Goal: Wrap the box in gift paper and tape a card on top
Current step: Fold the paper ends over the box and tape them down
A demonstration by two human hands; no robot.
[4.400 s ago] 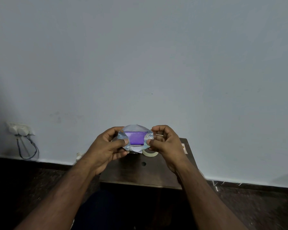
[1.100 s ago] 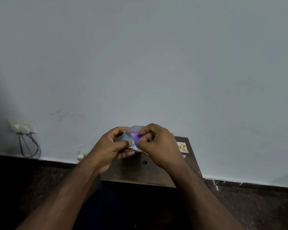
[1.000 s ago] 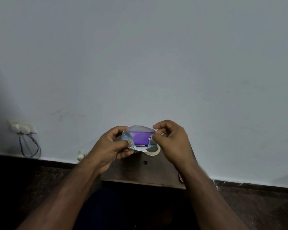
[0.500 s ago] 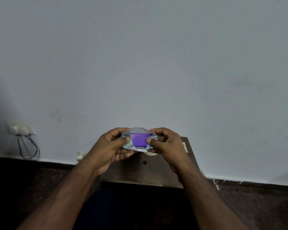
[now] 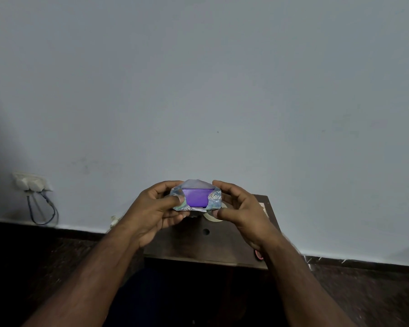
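A small purple box (image 5: 196, 197) is held up in the air above the table, partly wrapped in shiny patterned gift paper (image 5: 214, 198). Its purple end face shows towards me, with paper flaps folded in at left, right and top. My left hand (image 5: 155, 208) grips the left end, thumb pressed on the left flap. My right hand (image 5: 237, 206) holds the right end, fingers curled behind it and thumb under the lower right corner. A roll of tape (image 5: 213, 217) lies on the table just below the box, mostly hidden. A pale card (image 5: 262, 206) lies at the table's far right.
A small dark wooden table (image 5: 222, 246) with a round hole stands against a pale wall. A red object (image 5: 258, 254) peeks out at its right front edge. A wall socket with cables (image 5: 32, 185) is at the left. The floor is dark.
My right hand left the box's end face, swung out to the right, then came back to the right end. The box now sits level with its purple end facing me.
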